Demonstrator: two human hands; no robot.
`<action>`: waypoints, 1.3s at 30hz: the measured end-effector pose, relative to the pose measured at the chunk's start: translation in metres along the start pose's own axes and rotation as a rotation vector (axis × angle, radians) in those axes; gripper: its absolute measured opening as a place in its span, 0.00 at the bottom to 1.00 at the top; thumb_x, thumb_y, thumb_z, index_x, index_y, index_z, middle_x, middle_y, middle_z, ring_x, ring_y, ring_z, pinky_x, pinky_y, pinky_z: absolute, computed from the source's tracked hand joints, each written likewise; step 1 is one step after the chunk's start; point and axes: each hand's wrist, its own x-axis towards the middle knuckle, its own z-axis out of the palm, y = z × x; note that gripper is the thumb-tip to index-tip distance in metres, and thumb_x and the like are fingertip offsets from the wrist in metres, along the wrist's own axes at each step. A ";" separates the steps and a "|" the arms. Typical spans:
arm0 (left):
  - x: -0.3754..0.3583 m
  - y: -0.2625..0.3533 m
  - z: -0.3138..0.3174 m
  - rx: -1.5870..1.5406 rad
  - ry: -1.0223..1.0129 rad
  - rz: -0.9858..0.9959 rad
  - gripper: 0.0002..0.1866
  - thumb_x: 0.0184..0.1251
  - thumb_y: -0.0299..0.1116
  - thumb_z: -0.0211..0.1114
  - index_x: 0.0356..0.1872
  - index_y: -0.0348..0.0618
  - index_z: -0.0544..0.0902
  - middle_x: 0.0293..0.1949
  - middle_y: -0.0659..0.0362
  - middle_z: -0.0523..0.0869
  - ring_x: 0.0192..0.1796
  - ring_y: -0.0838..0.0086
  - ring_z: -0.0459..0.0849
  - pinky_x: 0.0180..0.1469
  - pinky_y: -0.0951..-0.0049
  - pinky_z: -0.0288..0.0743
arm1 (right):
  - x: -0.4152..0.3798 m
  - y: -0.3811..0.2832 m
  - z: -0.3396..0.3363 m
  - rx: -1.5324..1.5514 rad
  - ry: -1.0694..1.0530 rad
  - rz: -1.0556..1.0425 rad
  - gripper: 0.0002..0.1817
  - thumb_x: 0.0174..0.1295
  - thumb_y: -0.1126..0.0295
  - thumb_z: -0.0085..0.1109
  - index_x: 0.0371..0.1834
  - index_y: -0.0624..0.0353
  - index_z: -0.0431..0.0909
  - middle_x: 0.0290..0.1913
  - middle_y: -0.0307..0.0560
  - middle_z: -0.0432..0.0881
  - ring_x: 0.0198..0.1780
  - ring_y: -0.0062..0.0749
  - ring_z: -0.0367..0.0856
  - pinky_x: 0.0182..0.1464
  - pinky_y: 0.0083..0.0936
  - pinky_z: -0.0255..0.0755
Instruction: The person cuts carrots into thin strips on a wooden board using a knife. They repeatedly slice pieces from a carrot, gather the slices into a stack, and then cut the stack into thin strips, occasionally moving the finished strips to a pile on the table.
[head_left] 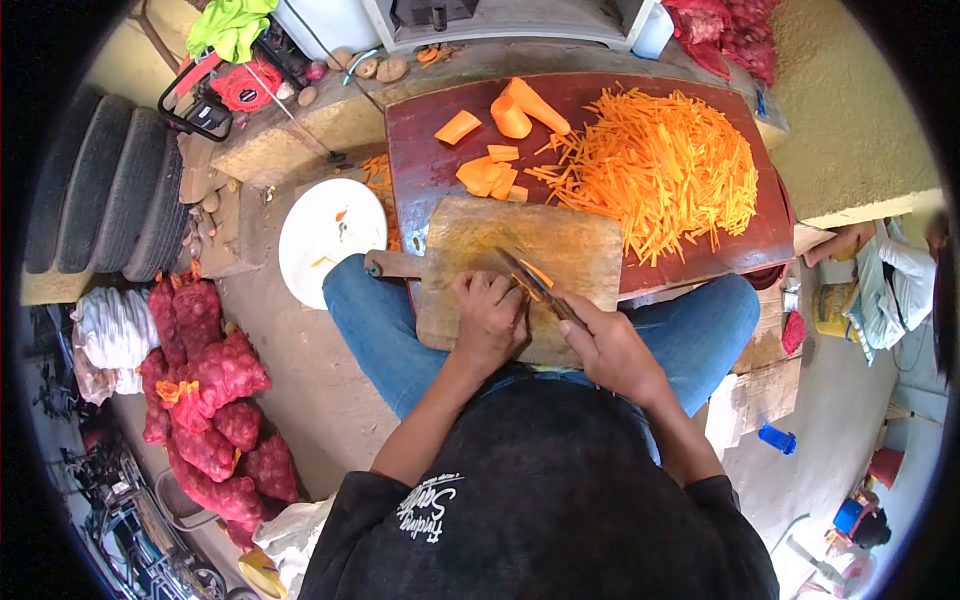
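Starting at the left, the left hand (pixel 490 318) is curled knuckles-up on the wooden cutting board (pixel 470 250), its grip clenched down over a carrot piece (pixel 524 290) of which only a sliver of orange shows at the fingertips. Just beside it to the right comes the knife (pixel 535 283), its blade running on a slant from upper left to lower right, the edge lying right against those left fingertips. Follow the blade down and there is the right hand (pixel 612 350), grip wrapped tight around the handle, sitting slightly lower and to the right of the other hand. So the carrot lies up and to the left of the knife grip, and the left hand is clearly the nearer one to it. Beyond the board, on the dark red tabletop (pixel 430 160), thick carrot chunks (pixel 495 172) wait near the middle, and further right spreads a big heap of carrot sticks (pixel 665 165).
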 end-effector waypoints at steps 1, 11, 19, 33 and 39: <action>-0.001 0.000 0.000 0.002 -0.010 -0.008 0.11 0.55 0.26 0.79 0.41 0.42 0.92 0.41 0.56 0.86 0.51 0.55 0.84 0.63 0.45 0.69 | -0.003 0.002 0.003 -0.003 0.013 -0.025 0.23 0.83 0.65 0.63 0.76 0.60 0.79 0.48 0.73 0.91 0.52 0.76 0.90 0.52 0.58 0.84; -0.002 -0.001 -0.002 -0.016 -0.074 -0.057 0.10 0.56 0.25 0.77 0.40 0.41 0.92 0.42 0.56 0.87 0.50 0.54 0.84 0.63 0.44 0.68 | 0.007 0.000 0.011 -0.212 -0.081 -0.024 0.24 0.81 0.70 0.64 0.77 0.65 0.78 0.50 0.74 0.91 0.51 0.73 0.91 0.51 0.57 0.85; 0.001 -0.001 -0.005 -0.026 -0.028 -0.031 0.10 0.59 0.25 0.78 0.43 0.43 0.94 0.45 0.57 0.90 0.51 0.57 0.84 0.63 0.46 0.67 | -0.010 0.011 0.016 -0.259 0.091 -0.242 0.26 0.77 0.72 0.70 0.77 0.64 0.81 0.52 0.67 0.93 0.49 0.64 0.94 0.50 0.49 0.87; 0.031 0.007 -0.051 -0.452 0.033 -0.337 0.19 0.62 0.30 0.84 0.55 0.44 0.96 0.49 0.54 0.89 0.54 0.58 0.83 0.62 0.57 0.70 | -0.018 -0.002 0.000 -0.363 -0.012 -0.279 0.25 0.73 0.72 0.73 0.72 0.63 0.84 0.46 0.60 0.92 0.47 0.56 0.95 0.51 0.47 0.88; 0.066 -0.015 -0.036 -0.210 -0.434 -0.253 0.35 0.55 0.42 0.88 0.69 0.53 0.92 0.64 0.51 0.86 0.71 0.50 0.78 0.75 0.42 0.64 | -0.021 -0.003 0.000 -0.679 0.006 -0.440 0.25 0.69 0.69 0.76 0.68 0.61 0.84 0.44 0.51 0.90 0.44 0.50 0.93 0.48 0.44 0.88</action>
